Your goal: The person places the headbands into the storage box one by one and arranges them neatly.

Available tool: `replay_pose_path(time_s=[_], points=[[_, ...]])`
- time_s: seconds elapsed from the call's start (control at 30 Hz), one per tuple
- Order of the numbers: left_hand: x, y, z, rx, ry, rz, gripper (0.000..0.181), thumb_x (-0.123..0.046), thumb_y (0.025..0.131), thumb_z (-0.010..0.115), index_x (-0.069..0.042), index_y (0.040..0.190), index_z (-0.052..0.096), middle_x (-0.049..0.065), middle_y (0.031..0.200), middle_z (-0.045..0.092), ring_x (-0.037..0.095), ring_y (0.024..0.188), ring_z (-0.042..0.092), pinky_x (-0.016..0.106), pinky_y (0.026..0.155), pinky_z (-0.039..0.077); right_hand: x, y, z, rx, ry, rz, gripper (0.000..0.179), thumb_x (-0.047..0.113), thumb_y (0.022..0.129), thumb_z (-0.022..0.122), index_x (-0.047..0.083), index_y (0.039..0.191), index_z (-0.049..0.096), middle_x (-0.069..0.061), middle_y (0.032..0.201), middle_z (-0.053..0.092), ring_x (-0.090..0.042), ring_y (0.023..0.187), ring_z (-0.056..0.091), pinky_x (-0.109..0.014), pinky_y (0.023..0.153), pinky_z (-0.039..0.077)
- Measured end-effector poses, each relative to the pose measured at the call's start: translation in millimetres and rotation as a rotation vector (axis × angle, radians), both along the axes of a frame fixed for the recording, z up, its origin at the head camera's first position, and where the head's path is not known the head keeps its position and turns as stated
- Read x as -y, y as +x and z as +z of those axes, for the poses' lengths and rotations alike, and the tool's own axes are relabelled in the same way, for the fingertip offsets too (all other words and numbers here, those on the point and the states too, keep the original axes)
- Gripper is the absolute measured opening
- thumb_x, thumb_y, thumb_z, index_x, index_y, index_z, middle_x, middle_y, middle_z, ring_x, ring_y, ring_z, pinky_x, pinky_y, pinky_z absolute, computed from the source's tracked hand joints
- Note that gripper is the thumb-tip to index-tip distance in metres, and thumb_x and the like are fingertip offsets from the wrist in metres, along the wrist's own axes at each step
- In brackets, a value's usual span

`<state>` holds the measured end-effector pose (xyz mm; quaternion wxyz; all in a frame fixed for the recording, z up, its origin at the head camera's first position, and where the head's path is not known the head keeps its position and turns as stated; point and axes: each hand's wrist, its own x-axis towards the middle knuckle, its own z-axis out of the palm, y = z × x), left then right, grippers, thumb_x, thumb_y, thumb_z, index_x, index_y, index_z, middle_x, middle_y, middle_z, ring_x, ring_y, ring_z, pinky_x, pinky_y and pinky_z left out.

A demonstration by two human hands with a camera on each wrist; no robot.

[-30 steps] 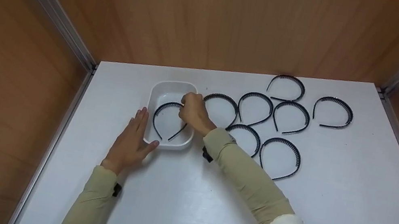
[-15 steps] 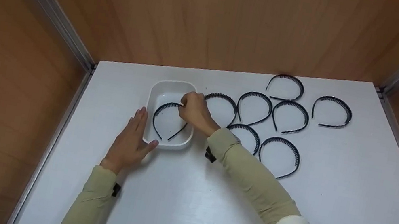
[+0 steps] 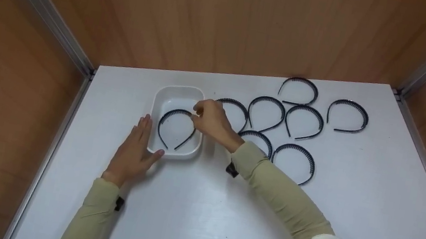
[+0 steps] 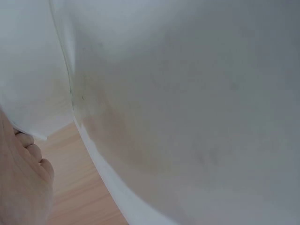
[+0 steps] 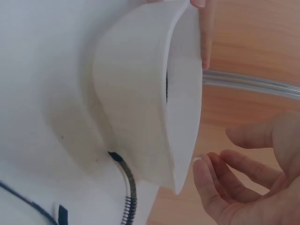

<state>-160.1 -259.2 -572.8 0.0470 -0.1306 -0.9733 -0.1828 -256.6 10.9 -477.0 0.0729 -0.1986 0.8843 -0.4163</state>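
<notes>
The headband (image 3: 179, 111) lies inside the white tub (image 3: 175, 157);
my left hand (image 3: 129, 157) rests flat against its side, likely to steady it; my right hand (image 3: 213, 121), fingers parted, holds nothing above the rim.

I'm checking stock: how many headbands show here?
8: one headband in the white tub; on the table, three in a middle row, two nearer, one at the back, one far right. Others may be hidden.

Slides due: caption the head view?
Left hand against a white tub, right hand open above it, black headband inside.
</notes>
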Motion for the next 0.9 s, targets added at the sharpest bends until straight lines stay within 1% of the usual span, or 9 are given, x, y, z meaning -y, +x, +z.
replay_pose_path(time_s=[0.1,0.2,0.3,0.47,0.57,0.73,0.9], points=[[2.0,2.8,0.3,-0.008,0.0,0.004,0.102,-0.06,0.104,0.058,-0.004,0.172,0.007,0.009,0.182,0.004,0.03,0.168,0.006,0.047,0.137,0.014,-6.5,5.2,2.7,-0.043,0.002,0.01,0.028,0.011,0.1,0.072,-0.006,0.121,0.076,-0.022,0.114,0.076,-0.027,0.104,0.071,-0.038,0.088,0.062],[3.2,4.5,0.0,-0.023,-0.003,0.001,0.102,-0.06,0.103,0.058,-0.001,0.171,0.01,0.011,0.181,0.006,0.032,0.168,0.008,0.049,0.137,0.015,-15.5,11.1,4.3,-0.083,0.004,0.019,0.024,0.009,0.099,0.072,-0.005,0.118,0.078,-0.019,0.108,0.076,-0.026,0.099,0.069,-0.037,0.084,0.06],[3.7,5.0,0.5,-0.026,-0.005,-0.001,0.101,-0.061,0.103,0.057,-0.001,0.171,0.01,0.011,0.181,0.006,0.031,0.168,0.008,0.049,0.137,0.015,-24.8,14.3,4.5,-0.11,0.008,0.021,0.022,0.009,0.099,0.072,-0.004,0.116,0.079,-0.017,0.105,0.075,-0.025,0.096,0.067,-0.035,0.082,0.058],[2.6,2.3,0.9,-0.024,0.005,-0.015,0.101,-0.062,0.104,0.055,-0.003,0.172,0.008,0.01,0.181,0.005,0.03,0.168,0.006,0.047,0.137,0.013,-43.4,17.3,6.3,-0.142,0.035,0.027,0.024,0.007,0.099,0.073,-0.004,0.119,0.078,-0.019,0.109,0.076,-0.029,0.1,0.068,-0.039,0.086,0.059],[2.1,1.0,1.0,-0.02,0.005,-0.021,0.101,-0.062,0.105,0.054,-0.004,0.172,0.006,0.01,0.181,0.004,0.028,0.168,0.005,0.046,0.138,0.012,-56.3,19.6,9.5,-0.142,0.057,0.034,0.028,0.009,0.1,0.073,-0.006,0.123,0.076,-0.021,0.113,0.075,-0.03,0.103,0.07,-0.041,0.09,0.061],[2.1,0.9,0.7,-0.016,0.015,-0.018,0.102,-0.06,0.104,0.057,-0.004,0.172,0.006,0.01,0.181,0.005,0.029,0.168,0.005,0.047,0.138,0.012,-79.4,23.7,13.4,-0.138,0.058,0.042,0.028,0.009,0.1,0.073,-0.008,0.123,0.075,-0.023,0.116,0.074,-0.034,0.105,0.071,-0.043,0.091,0.062],[0.9,0.9,0.6,-0.017,0.026,-0.018,0.102,-0.06,0.104,0.057,-0.005,0.172,0.005,0.009,0.181,0.004,0.028,0.168,0.004,0.046,0.138,0.012,-103.7,27.4,13.9,-0.141,0.043,0.016,0.027,0.009,0.1,0.074,-0.007,0.121,0.075,-0.024,0.117,0.074,-0.036,0.105,0.072,-0.044,0.091,0.063]])
